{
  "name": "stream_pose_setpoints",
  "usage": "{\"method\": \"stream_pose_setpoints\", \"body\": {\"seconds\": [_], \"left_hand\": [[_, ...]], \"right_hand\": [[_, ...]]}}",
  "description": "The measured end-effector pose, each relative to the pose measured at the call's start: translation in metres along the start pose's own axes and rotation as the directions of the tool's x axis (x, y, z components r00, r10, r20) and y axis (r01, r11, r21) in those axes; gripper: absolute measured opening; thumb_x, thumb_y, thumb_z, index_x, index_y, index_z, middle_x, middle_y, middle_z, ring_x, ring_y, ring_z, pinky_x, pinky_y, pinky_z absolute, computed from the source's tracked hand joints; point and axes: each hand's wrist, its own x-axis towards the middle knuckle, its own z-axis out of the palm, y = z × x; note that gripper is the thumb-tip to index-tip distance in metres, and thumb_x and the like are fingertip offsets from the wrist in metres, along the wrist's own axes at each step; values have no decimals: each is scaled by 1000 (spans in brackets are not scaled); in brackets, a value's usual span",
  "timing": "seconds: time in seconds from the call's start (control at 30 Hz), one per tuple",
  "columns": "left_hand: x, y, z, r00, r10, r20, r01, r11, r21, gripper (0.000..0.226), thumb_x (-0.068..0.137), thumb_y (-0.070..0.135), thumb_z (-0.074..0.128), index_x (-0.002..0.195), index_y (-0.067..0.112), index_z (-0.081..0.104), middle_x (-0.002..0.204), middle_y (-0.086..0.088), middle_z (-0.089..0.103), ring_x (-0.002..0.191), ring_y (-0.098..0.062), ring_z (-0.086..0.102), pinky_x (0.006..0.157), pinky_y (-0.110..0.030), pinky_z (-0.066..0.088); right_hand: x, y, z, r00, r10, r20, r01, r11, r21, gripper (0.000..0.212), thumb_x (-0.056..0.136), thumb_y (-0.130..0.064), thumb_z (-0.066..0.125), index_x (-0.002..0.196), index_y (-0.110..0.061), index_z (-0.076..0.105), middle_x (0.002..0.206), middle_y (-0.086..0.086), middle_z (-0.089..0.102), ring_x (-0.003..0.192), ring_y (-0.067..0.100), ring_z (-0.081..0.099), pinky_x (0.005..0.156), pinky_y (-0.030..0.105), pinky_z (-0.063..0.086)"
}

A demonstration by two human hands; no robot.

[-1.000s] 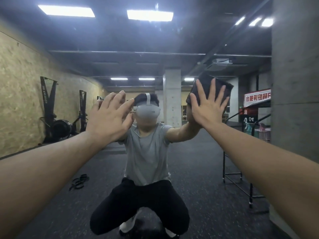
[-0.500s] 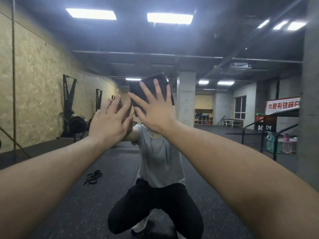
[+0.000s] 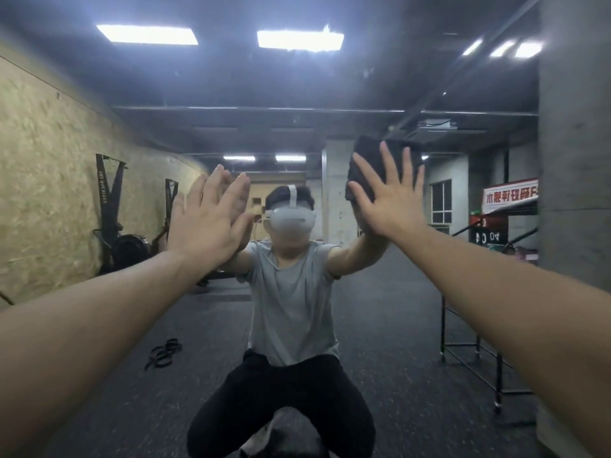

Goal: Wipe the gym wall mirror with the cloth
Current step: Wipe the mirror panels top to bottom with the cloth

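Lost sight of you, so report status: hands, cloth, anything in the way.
Right hand flat, fingers spread, pressing dark cloth to the mirror. Left hand open, flat on the glass, no cloth. Nothing between cloth and glass.

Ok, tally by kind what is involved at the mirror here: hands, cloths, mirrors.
Hands: 2, the left hand and right hand
Cloths: 1, a dark cloth under the right palm
Mirrors: 1, the wall mirror
Total: 4

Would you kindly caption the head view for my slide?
Right hand presses a dark cloth flat against the mirror; left hand braces beside it.
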Motion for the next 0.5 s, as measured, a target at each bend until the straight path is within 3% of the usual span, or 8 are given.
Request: {"method": "stream_pose_setpoints", "body": {"seconds": [0.1,0.23,0.37,0.5], "left_hand": [[16,5,1,1000,22,1,-22,999,28,60,105,57,36,160,42,15,171,0,6,157,-27,7,125,-57,15],[34,3,2,998,41,-38,-40,999,18,59,105,55,37,159,38,20,169,-2,11,156,-28,11,123,-59,18],[44,-9,-2,993,14,-121,-14,1000,5,56,105,47,43,157,34,27,168,-4,20,153,-30,19,123,-55,19],[41,-39,-6,970,14,-242,-10,1000,16,56,102,35,47,155,21,35,161,-11,34,143,-36,34,115,-54,29]], "right_hand": [[13,24,-12,996,93,-5,-93,994,57,58,102,-70,21,157,-60,6,173,-7,-11,157,31,-19,124,60,-11],[21,-7,-8,983,171,-67,-161,977,136,55,106,-59,19,159,-56,5,173,-4,-12,156,37,-20,122,66,-11],[32,-85,6,986,-127,-112,133,989,56,55,107,-58,16,160,-52,6,173,-3,-8,156,38,-18,120,66,-16],[45,-174,24,897,-425,-118,420,905,-69,55,106,-59,18,161,-50,12,174,-3,1,157,41,-8,120,70,-4]]}}
